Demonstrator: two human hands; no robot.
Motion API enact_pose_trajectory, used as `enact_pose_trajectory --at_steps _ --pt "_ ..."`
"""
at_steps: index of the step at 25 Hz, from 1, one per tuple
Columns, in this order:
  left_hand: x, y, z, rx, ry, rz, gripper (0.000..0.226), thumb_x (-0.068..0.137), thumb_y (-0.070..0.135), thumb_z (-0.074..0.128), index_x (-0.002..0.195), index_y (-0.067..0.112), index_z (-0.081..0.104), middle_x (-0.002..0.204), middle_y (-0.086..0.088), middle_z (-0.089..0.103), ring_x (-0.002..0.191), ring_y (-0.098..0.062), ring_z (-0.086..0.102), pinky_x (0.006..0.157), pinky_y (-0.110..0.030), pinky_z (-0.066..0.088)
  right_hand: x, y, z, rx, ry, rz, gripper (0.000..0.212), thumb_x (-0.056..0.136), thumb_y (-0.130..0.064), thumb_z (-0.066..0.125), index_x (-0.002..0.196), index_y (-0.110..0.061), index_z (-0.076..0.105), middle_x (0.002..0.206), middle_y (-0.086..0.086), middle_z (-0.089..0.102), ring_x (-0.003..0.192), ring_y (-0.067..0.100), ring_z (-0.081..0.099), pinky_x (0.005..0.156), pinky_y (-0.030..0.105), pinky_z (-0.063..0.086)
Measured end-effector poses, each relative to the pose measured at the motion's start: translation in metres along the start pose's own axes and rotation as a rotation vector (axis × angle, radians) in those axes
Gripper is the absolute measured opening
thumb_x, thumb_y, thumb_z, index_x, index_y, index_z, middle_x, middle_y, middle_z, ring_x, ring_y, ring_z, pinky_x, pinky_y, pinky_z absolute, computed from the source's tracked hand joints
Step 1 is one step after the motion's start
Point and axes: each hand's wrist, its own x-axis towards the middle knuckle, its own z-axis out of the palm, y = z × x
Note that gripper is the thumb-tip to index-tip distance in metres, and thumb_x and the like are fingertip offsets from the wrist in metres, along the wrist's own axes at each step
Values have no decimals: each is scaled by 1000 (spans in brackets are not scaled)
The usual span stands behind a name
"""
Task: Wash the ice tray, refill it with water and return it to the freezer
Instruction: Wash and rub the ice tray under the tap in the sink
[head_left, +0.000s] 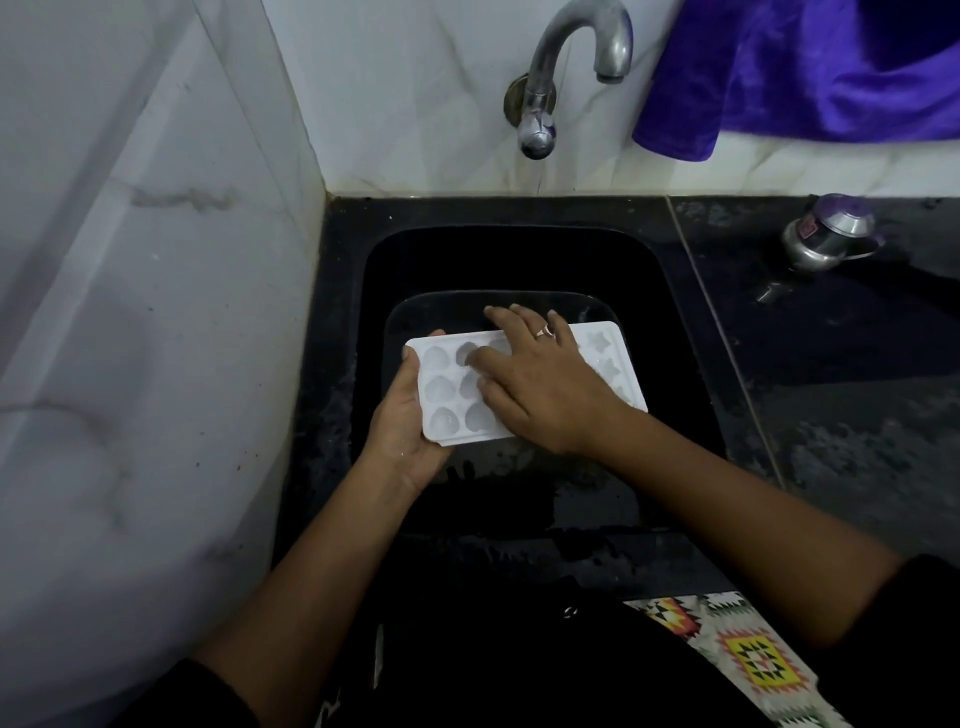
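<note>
The ice tray (524, 384) is held over the sink (691, 322) by the left hand (402, 431) and rubbed by the flat, open right hand (540, 384); filling and freezing are left to do

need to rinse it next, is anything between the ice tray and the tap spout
Nothing visible blocks it. The ice tray sits over the sink, held by the left hand, right hand flat on top. The tap spout hangs higher up with open space below.

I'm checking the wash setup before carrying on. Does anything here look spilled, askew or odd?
Nothing serious. The ice tray sits slightly skewed over the sink, held by both hands. The counter looks wet, and a small metal pot lies tipped there.
</note>
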Motion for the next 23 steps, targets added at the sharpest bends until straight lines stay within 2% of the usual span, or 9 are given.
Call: enact_pose_trajectory --at_steps 3,7,10,13,14,17,23 --pt "-3 -7 5 20 -9 -19 62 110 55 32 155 15 48 130 -16 72 100 -29 78 78 -46 66 5 -4 -1 2 25 47 45 103 -44 31 125 -23 64 163 19 32 151 40 27 122 65 16" --pt "-2 -4 0 -12 9 -30 66 109 58 32 157 15 47 144 -19 64 104 -30 77 81 -48 65 4 -11 8 -13 12 -14 51 101 -47 26 127 -20 61 162 18 33 150 38 27 122 65 18" --pt "-4 -6 5 14 13 -26 63 110 55 33 155 14 49 126 -17 74 98 -29 79 77 -46 66 5 -10 4 18 52 81 51 100 -47 25 124 -22 63 160 19 37 149 40 30 121 64 18" --pt "-6 -3 7 -5 8 -37 59 111 54 29 142 14 58 111 -15 79 91 -28 80 69 -44 66 4 -13 11 -17 37 19 49 102 -46 26 127 -20 60 161 18 36 150 38 29 121 65 18" --pt "-6 -3 7 -3 16 -24 58 112 54 28 139 14 60 110 -15 79 90 -27 80 69 -43 66 3 -12 12 -17 31 9 51 101 -47 25 129 -21 60 161 18 35 150 38 29 121 65 17" --pt "-4 -8 3 15 17 -5 61 111 54 31 151 13 52 122 -15 75 99 -28 78 76 -45 66 5 -7 6 33 47 84 51 100 -48 25 124 -24 63 160 17 37 150 39 29 121 64 16" --pt "-6 0 4 1 29 -25 58 111 55 29 128 14 66 106 -16 80 86 -29 80 71 -47 67 -3 -5 7 13 20 46 50 102 -47 27 133 -28 62 163 17 33 152 39 24 123 66 14"
